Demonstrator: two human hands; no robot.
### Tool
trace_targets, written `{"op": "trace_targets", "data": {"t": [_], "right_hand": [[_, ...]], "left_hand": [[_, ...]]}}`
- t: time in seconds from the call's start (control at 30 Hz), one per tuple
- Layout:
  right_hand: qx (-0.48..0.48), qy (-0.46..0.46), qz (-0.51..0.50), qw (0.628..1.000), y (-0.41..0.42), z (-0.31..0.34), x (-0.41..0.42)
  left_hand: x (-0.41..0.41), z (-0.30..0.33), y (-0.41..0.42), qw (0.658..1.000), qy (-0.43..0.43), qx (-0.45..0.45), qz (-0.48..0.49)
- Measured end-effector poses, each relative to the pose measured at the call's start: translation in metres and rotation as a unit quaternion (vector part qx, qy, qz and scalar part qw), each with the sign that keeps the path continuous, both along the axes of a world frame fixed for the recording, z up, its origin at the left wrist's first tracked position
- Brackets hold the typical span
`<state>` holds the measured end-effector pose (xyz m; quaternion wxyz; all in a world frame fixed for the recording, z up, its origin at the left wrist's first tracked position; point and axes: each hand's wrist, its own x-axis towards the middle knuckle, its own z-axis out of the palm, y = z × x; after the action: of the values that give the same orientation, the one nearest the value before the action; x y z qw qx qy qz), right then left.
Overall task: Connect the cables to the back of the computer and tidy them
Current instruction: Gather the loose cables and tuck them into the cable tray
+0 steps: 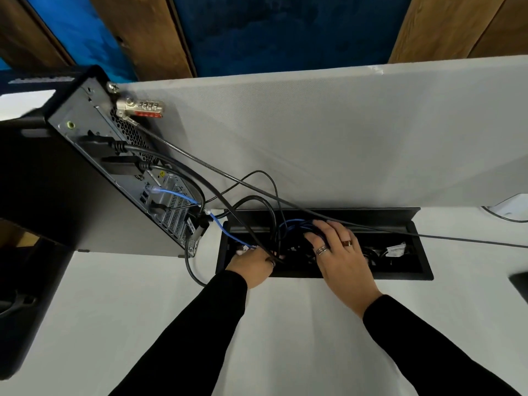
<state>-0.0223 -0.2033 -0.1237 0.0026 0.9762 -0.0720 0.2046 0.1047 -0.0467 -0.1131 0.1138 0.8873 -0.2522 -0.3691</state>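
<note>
The computer tower [94,155] stands at the left with its back panel facing me. Two black cables [160,155] and a blue network cable [177,194] are plugged into it and run down into the open cable tray [400,274] set in the white desk. My left hand [253,265] reaches into the tray's left end, its fingers curled around black cables there. Over the coiled blue and black cables [294,225] in the tray's middle lies my right hand [337,247], fingers spread and pressing them down.
A combination lock [141,108] hangs from the tower's top, and its steel cable [285,200] crosses over the tray to the right. A grey partition [343,132] rises behind the desk. The tray's lid [371,214] stands open at the back. A dark object [521,284] sits at the right edge.
</note>
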Motion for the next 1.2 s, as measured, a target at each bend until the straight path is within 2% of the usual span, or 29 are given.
{"op": "trace_targets", "data": {"t": [0.1,0.2,0.27,0.33,0.4,0.53,0.7,0.73,0.8,0.9,0.97,1.1,1.2], "right_hand": [[0.074,0.013,0.001,0.997,0.003,-0.007,0.003],[0.127,-0.030,-0.028,0.991,0.002,-0.006,0.006],[0.140,-0.031,-0.057,0.988,0.001,-0.006,0.010],[0.155,-0.018,-0.078,0.985,-0.001,-0.009,0.013],[0.147,0.018,-0.080,0.986,-0.002,-0.010,0.013],[0.106,0.071,-0.061,0.990,-0.004,-0.008,0.013],[0.208,0.206,-0.066,0.954,-0.004,0.000,0.017],[0.237,0.222,-0.068,0.943,-0.006,0.003,0.018],[0.300,0.244,-0.068,0.920,-0.010,0.006,0.023],[0.342,0.305,-0.062,0.886,-0.017,0.005,0.035],[0.369,0.333,-0.066,0.865,-0.020,0.001,0.046],[0.395,0.390,-0.080,0.828,-0.025,-0.008,0.057],[0.434,0.389,-0.089,0.808,-0.028,-0.016,0.057]], "left_hand": [[-0.006,0.018,0.006,0.999,0.030,-0.001,-0.046],[-0.009,0.019,0.009,0.996,0.032,-0.014,-0.088],[-0.014,0.014,0.006,0.999,0.031,-0.037,-0.022],[-0.020,0.010,0.002,0.998,-0.017,-0.048,0.027],[-0.024,0.005,-0.001,0.996,-0.073,-0.037,0.023],[-0.021,0.002,-0.002,0.993,-0.117,-0.008,0.026],[-0.021,0.005,-0.002,0.987,-0.157,0.022,0.008],[-0.019,0.004,0.000,0.991,-0.132,0.008,0.007],[-0.013,0.005,0.009,0.998,-0.015,-0.065,0.018],[0.003,0.009,0.027,0.973,0.125,-0.177,0.076],[0.010,0.009,0.035,0.955,0.131,-0.228,0.140],[0.010,0.007,0.036,0.936,0.124,-0.287,0.159],[0.015,0.000,0.037,0.922,0.140,-0.309,0.185]]}}
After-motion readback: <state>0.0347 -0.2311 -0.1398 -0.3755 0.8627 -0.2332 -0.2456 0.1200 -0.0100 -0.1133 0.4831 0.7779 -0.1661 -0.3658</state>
